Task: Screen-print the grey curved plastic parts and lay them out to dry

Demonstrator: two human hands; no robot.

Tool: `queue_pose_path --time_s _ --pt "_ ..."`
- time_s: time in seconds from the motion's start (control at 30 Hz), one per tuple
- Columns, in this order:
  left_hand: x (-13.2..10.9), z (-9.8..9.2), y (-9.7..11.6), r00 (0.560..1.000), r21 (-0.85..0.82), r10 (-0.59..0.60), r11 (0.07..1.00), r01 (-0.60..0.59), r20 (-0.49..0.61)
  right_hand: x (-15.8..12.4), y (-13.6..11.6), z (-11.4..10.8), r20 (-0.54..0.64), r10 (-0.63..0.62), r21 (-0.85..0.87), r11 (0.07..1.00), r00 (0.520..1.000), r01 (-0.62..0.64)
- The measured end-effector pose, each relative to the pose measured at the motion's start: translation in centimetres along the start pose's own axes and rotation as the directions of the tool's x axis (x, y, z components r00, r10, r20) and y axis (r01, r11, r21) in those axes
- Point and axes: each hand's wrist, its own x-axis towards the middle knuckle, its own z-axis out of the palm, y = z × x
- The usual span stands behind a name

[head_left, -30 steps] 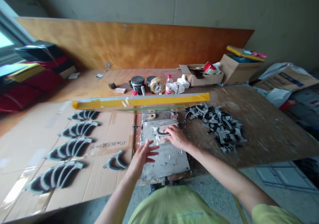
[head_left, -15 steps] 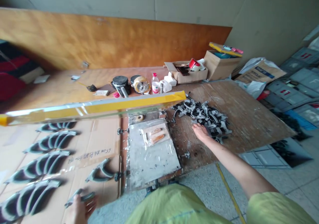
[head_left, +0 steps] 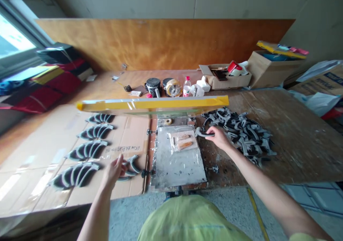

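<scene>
My right hand (head_left: 217, 137) pinches a curved grey-and-black plastic part (head_left: 204, 133) by one end, beside the right edge of the metal plate (head_left: 179, 173). A pile of similar curved parts (head_left: 249, 133) lies just right of that hand. My left hand (head_left: 115, 170) is low over the cardboard sheet (head_left: 134, 126), its fingers half curled and apart. Next to its fingertips rest a few curved parts (head_left: 133, 165), partly covered by the hand. Farther left, more such parts stand nested in several fanned rows (head_left: 87, 151).
A long yellow-taped strip (head_left: 155, 104) crosses behind the plate. Beyond it stand black mugs (head_left: 153, 87), a tape roll (head_left: 173, 88), a red-capped bottle (head_left: 187, 86) and an open carton (head_left: 227, 80). A clear bag with orange-handled items (head_left: 184, 142) lies on the plate.
My right hand has lifted a curved part from the pile and moved left with it. My left hand has brought its part beside the small group on the cardboard. The view has swung left.
</scene>
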Motion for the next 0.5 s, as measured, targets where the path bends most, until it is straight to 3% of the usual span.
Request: queue_pose_path --time_s 0.1,0.17,0.23,0.3,0.37,0.43,0.5 --pt "-0.5 1.5 9.3 0.956 -0.26 0.282 0.92 -0.294 -0.085 0.7 -4.9 4.7 0.103 -0.305 0.066 0.952 0.947 0.3" --pt "-0.9 2.5 14.8 0.911 -0.427 0.387 0.807 -0.409 -0.142 1.0 -6.8 7.1 0.16 -0.413 -0.038 0.905 0.897 0.423" --pt "-1.3 3.2 18.6 0.879 -0.528 0.444 0.711 -0.464 -0.173 1.0 -7.5 8.6 0.202 -0.449 -0.155 0.863 0.87 0.481" --pt "-1.6 3.6 20.5 0.868 -0.55 0.458 0.682 -0.483 -0.194 0.6 -7.7 9.2 0.219 -0.447 -0.239 0.837 0.867 0.491" --pt "-2.1 3.8 20.7 0.869 -0.527 0.453 0.698 -0.485 -0.201 0.0 -7.6 9.1 0.234 -0.441 -0.287 0.82 0.866 0.495" --pt "-3.0 3.7 19.6 0.869 -0.491 0.452 0.721 -0.489 -0.202 -0.4 -7.3 8.3 0.238 -0.424 -0.309 0.82 0.874 0.482" --pt "-4.2 3.4 17.8 0.882 -0.48 0.44 0.746 -0.462 -0.165 -0.3 -6.7 6.7 0.185 -0.365 -0.319 0.856 0.912 0.407"
